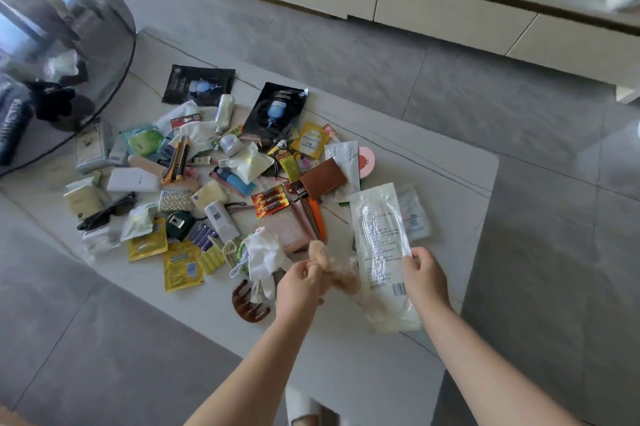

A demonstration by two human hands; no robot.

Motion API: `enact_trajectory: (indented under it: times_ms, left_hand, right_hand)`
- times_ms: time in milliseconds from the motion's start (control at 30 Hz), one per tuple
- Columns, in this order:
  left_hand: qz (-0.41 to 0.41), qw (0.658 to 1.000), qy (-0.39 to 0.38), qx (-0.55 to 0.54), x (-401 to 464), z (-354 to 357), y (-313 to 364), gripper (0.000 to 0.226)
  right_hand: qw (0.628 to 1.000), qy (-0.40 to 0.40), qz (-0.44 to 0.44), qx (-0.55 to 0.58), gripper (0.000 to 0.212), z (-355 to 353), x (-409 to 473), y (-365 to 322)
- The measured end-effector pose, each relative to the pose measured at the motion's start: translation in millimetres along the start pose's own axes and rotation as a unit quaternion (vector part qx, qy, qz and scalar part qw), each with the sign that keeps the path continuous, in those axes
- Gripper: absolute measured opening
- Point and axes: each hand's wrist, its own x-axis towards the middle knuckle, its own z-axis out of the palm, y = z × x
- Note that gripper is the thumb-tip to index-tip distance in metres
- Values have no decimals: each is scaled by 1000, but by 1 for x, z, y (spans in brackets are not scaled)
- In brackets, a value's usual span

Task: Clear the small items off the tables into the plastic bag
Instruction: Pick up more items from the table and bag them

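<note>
A pile of small items (221, 169) covers the white table (433, 162): sachets, tubes, batteries, box cutters, wallets, sunglasses. My right hand (426, 275) grips the edge of a long clear plastic packet (379, 252) with a barcode, held above the table's near right part. My left hand (301, 281) pinches a soft, blurred beige thing (334, 269), maybe a thin bag or a scrunchie, right beside the packet. A brown claw hair clip (247, 304) lies at the near edge, just left of my left wrist.
A round dark glass table (114, 44) with dark objects overlaps the white table at the left. A cream cabinet (450, 6) runs along the back. Grey tiled floor surrounds the table. A white slipper (301, 405) shows at the bottom.
</note>
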Motion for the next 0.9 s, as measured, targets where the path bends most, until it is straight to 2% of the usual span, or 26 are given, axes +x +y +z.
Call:
enact_trajectory:
  times_ms: [100, 233, 400, 533, 667, 800, 900]
  left_hand:
    - [-14, 999, 23, -31, -40, -32, 3, 15]
    - [-55, 987, 44, -145, -95, -82, 2, 17]
    - [-51, 969, 68, -232, -161, -156, -4, 12]
    - [-42, 948, 100, -298, -210, -220, -23, 21]
    - [-51, 924, 175, -335, -243, -278, -53, 23]
    - [-55, 888, 224, -399, -267, -331, -88, 26]
    - [-67, 863, 256, -431, -288, -368, -114, 28]
  right_hand:
    - [999, -37, -31, 14, 14, -17, -43, -22]
    - [992, -103, -68, 21, 15, -28, -101, -57]
    - [966, -228, -117, 10, 23, -21, -171, -106]
    - [938, -297, -176, -18, 18, 1, -228, -142]
    - [903, -363, -223, -47, 9, 34, -286, -172]
    - [874, -411, -248, -69, 15, 75, -345, -194]
    - [854, -432, -272, -100, 9, 108, -390, -206]
